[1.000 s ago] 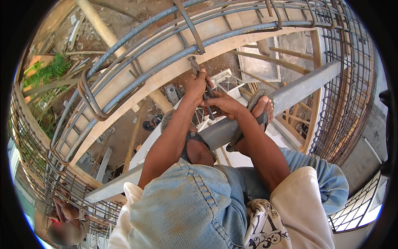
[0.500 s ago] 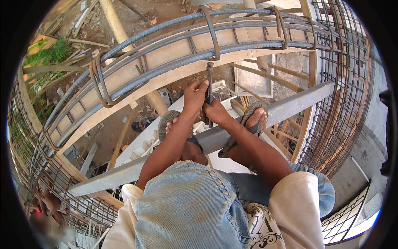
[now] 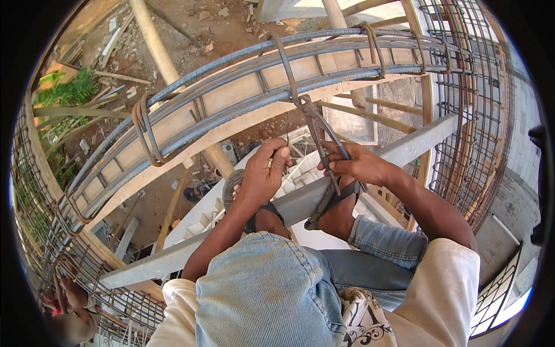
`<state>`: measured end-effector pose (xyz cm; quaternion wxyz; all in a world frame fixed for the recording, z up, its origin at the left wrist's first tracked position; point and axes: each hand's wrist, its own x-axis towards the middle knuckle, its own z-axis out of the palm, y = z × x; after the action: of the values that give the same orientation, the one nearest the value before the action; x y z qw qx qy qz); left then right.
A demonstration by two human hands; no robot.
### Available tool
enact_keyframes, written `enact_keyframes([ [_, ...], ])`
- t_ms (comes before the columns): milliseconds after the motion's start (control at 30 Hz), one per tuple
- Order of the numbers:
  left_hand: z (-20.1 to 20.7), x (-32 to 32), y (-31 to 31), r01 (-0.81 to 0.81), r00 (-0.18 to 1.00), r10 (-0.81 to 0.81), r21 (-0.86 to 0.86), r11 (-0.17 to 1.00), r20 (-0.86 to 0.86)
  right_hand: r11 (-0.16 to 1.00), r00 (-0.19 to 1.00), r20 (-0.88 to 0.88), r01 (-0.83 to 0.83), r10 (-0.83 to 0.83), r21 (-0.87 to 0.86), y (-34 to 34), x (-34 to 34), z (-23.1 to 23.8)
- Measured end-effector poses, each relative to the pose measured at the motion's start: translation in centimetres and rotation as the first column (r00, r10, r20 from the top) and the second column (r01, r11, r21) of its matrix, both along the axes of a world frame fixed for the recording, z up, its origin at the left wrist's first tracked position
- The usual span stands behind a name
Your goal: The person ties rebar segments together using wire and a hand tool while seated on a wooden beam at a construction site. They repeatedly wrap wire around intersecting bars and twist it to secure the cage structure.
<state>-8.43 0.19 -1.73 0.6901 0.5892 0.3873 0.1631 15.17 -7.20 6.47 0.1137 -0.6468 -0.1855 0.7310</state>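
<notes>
My right hand (image 3: 359, 164) grips a pair of long-handled pincers (image 3: 318, 134), its handles spread apart. The jaws touch or nearly touch the lower end of a bent steel stirrup (image 3: 283, 61), where it meets the lower reinforcing bar (image 3: 240, 102). Left of the tool, my left hand (image 3: 265, 170) is closed in a pinch on a thin tie wire (image 3: 288, 124), which rises from the fingertips toward that bar. Whether the jaws hold the wire is too small to tell.
My sandalled feet rest on a grey metal beam (image 3: 399, 150) crossing below. Curved bars run along a wooden formwork board (image 3: 231, 87). Dense rebar mesh (image 3: 468, 115) stands at right. Ground with rubble (image 3: 214, 23) lies far below; another person (image 3: 75, 298) is at lower left.
My hands have separated: the right moved right with the pincers, whose handles are now spread and whose jaws are at the stirrup. My left hand moved down and slightly left.
</notes>
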Motion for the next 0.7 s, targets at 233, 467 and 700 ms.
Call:
enact_keyframes([
  [233, -0.3, -1.7, -0.6, -0.207, 0.977, 0.198, 0.14, 0.968, 0.075, 0.727, 0.9, 0.315, 0.004, -0.302, 0.686, 0.1, 2.3, 10.3],
  [467, -1.0, 0.0, 1.0, -0.122, 0.991, 0.113, 0.134, 0.983, 0.077, 0.605, 0.726, 0.373, 0.073, -0.577, 0.793, 5.8, 4.0, 7.5],
  [700, -0.2, -0.7, 3.2, -0.126, 0.99, 0.143, 0.445, 0.887, -0.004, 0.709, 0.637, 0.665, -0.253, -0.39, 0.658, 4.3, 7.1, 13.7],
])
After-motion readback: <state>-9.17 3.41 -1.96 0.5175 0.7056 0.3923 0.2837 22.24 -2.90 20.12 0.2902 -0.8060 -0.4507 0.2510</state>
